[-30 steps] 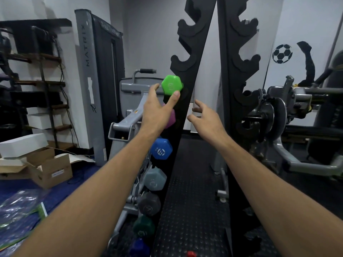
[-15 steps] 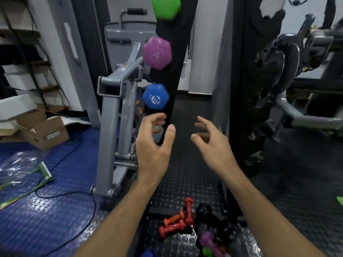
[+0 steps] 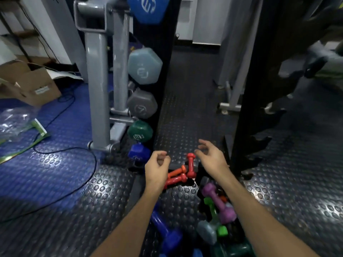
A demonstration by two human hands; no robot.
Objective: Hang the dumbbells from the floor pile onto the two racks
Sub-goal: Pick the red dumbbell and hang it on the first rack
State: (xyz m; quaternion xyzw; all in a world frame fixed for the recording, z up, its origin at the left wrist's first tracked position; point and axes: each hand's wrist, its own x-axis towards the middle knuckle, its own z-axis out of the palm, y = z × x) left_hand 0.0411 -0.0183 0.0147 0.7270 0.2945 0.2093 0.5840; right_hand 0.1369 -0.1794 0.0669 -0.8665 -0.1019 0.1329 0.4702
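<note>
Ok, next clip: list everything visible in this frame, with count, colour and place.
Hung dumbbells: five showing, blue, pale blue, grey, green, blue, down the left rack.
Left rack: one, black, centre.
Right rack: one, black, right; no dumbbell visible on it.
Red and orange dumbbells: three, on the floor between the hands.
Floor pile: purple, green, grey, blue and dark green dumbbells, bottom centre; blurred, count unclear.
Grey machine frame: one, left of the rack.
Cardboard box: one, brown, far left.
Cable: black, on the blue mat.
Left hand: fingers loosely curled, holding nothing.
Right hand: open, holding nothing.

Studded rubber floor [image 3: 185,112]; glossy coated dumbbells [image 3: 179,176]; painted metal frame [image 3: 98,86]
</note>
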